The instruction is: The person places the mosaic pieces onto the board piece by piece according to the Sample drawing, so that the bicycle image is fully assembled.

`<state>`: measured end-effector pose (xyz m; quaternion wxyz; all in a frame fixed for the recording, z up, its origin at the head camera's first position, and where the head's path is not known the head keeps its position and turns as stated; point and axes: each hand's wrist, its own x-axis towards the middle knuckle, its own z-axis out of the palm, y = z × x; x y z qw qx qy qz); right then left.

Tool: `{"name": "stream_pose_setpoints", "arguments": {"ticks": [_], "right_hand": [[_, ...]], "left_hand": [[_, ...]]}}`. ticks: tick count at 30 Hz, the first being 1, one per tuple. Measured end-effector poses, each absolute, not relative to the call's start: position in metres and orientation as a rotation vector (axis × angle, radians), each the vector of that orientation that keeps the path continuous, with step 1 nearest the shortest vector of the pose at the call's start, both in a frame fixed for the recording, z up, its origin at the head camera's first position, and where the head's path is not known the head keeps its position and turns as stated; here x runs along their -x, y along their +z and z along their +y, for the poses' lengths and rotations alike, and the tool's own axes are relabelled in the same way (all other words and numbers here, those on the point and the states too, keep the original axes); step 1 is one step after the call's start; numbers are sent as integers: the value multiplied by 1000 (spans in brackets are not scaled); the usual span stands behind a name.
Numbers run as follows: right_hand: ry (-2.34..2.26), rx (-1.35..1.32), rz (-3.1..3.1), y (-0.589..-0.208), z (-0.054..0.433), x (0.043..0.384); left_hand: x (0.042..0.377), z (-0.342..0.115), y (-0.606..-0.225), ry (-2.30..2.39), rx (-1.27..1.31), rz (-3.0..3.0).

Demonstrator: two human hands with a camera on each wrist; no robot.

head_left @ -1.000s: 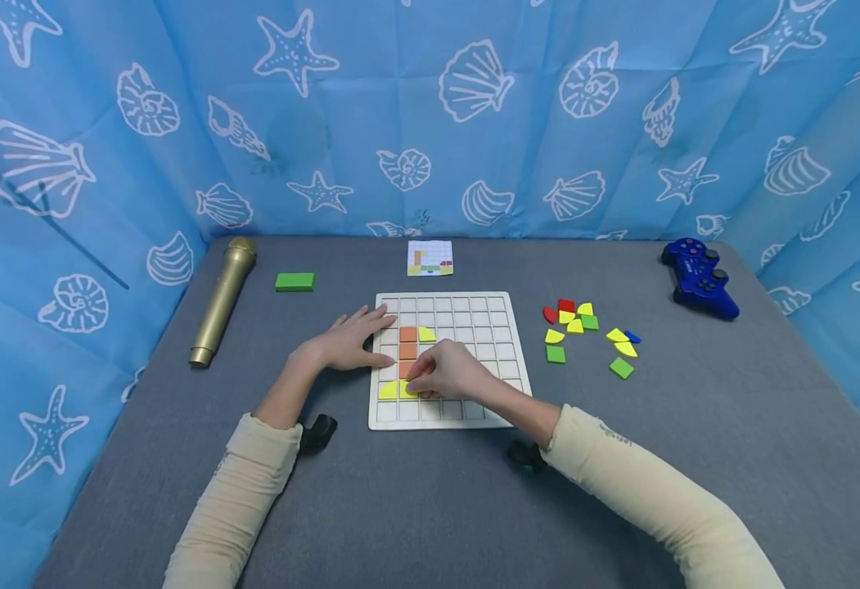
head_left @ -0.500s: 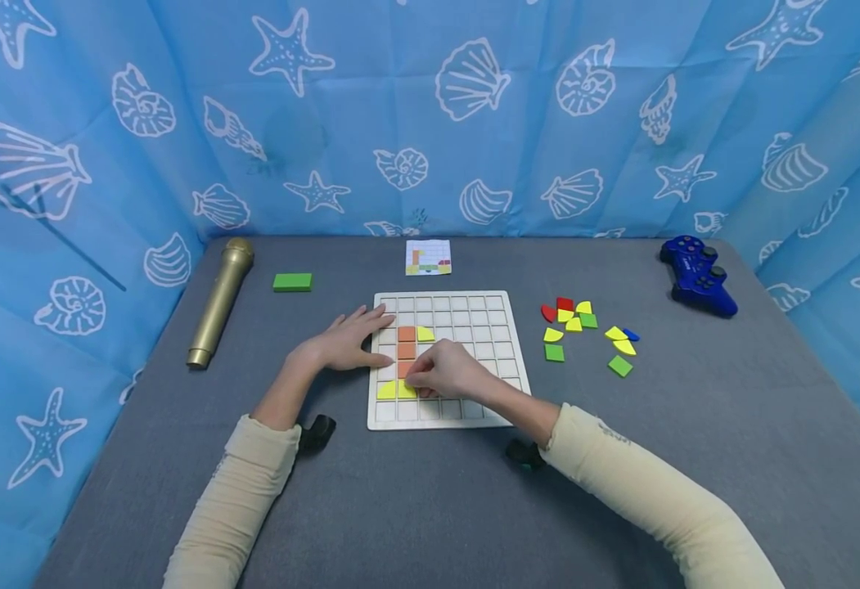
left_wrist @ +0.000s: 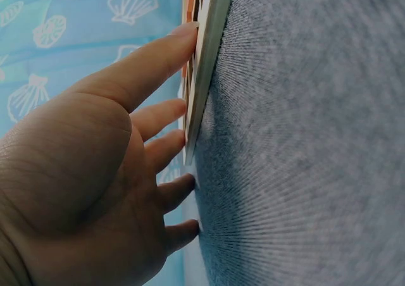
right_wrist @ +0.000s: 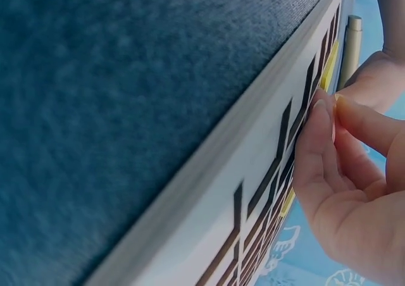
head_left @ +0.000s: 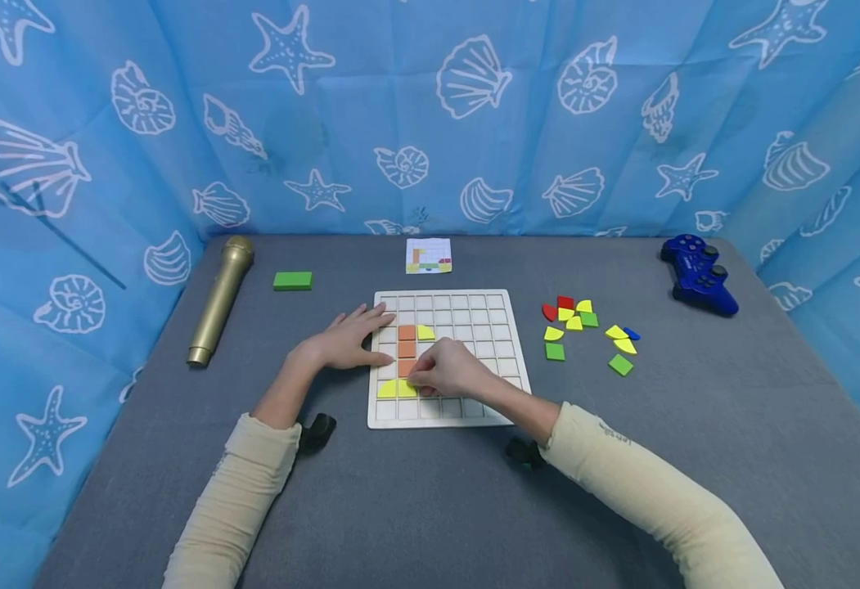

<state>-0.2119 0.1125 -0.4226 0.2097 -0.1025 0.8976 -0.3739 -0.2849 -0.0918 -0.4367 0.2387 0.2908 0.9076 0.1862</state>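
A white square grid board [head_left: 466, 318] lies on the grey table. Three orange square tiles [head_left: 407, 349] form a column in it, with a yellow quarter-circle tile [head_left: 425, 332] beside the top one. Below the column, two more yellow tiles sit side by side. My right hand [head_left: 450, 370] pinches the right one of these, a yellow tile [head_left: 405, 388], between thumb and fingertips; its shape is partly hidden. Spread along the board's left edge, my left hand [head_left: 344, 340] rests with straight fingers, the thumb [left_wrist: 158, 61] on the rim in the left wrist view.
Loose red, yellow, green and blue tiles [head_left: 574, 323] lie right of the board. Behind it is a small pattern card [head_left: 429, 256]. A green block [head_left: 293, 281] and a gold microphone [head_left: 221, 301] lie left; a blue game controller [head_left: 698, 276] lies far right.
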Motion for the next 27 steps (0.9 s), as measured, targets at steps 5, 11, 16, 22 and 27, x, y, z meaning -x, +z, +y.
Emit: {"name": "stream_pose_setpoints", "arguments": {"ticks": [5, 11, 16, 22, 27], "right_hand": [[-1031, 289, 2482, -422, 113, 213], [-1127, 262, 2396, -422, 121, 213], [-1295, 299, 2204, -424, 137, 215], [-1479, 260, 1946, -424, 167, 217], [-1625, 187, 1797, -421, 195, 217]], "left_hand": [[286, -92, -438, 505, -796, 2485], [286, -92, -438, 507, -795, 2479], [286, -92, -438, 505, -795, 2476], [287, -93, -438, 501, -795, 2479], [287, -93, -439, 512, -809, 2473]]}}
